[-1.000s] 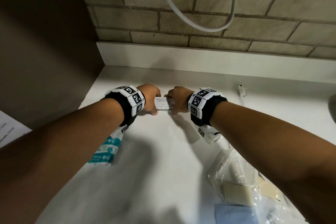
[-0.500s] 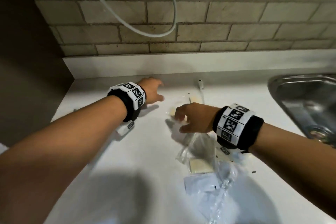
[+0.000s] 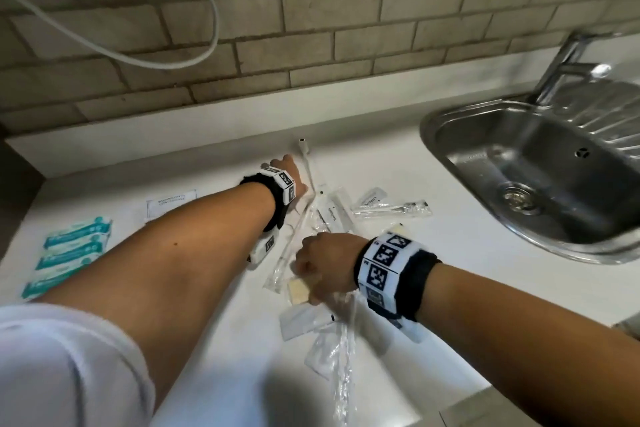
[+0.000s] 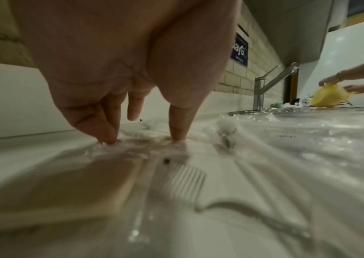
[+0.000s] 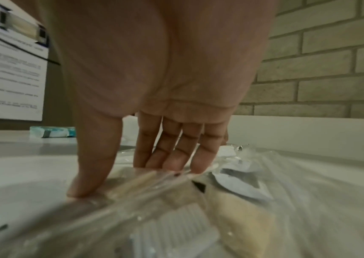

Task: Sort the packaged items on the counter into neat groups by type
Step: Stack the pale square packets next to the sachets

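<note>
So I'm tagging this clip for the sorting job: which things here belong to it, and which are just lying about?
Part of the job:
- teal packets, already lined up at the left
- white sachet
- clear-wrapped toothbrush packs
- wrapped comb
- left hand and right hand, both on the wrappers

Just lying about:
- sink
- tap
- white cable

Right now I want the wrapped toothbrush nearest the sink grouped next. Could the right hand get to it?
Probably yes. The wrapped toothbrush lies flat on open counter just beyond the right hand, with nothing on top of it; that hand is busy pressing another clear packet.
</note>
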A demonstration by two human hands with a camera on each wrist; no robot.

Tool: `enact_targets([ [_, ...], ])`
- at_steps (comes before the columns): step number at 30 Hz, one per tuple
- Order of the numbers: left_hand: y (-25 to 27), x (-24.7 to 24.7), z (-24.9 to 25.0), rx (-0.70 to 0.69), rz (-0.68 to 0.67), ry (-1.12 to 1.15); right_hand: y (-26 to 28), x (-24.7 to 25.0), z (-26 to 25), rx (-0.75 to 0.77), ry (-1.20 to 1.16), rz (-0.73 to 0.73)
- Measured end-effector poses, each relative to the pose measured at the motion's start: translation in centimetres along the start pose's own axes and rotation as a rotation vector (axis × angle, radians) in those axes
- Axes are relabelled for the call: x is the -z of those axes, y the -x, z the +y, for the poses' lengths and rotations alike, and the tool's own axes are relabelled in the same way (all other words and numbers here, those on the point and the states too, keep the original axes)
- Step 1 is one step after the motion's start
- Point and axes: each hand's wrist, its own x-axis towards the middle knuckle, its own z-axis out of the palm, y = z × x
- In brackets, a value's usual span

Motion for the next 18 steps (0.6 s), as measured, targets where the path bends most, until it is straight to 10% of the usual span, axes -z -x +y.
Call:
enact_targets([
  [13, 2.7, 1.8, -0.3, -0.200, 0.262, 0.448, 2.2, 2.2, 5.5, -0.053, -0.274, 0.180],
  [18, 7.5, 3.3, 0.8, -0.285, 0.038, 0.698, 4.4, 3.1, 10.4, -0.288, -0.214, 0.108],
])
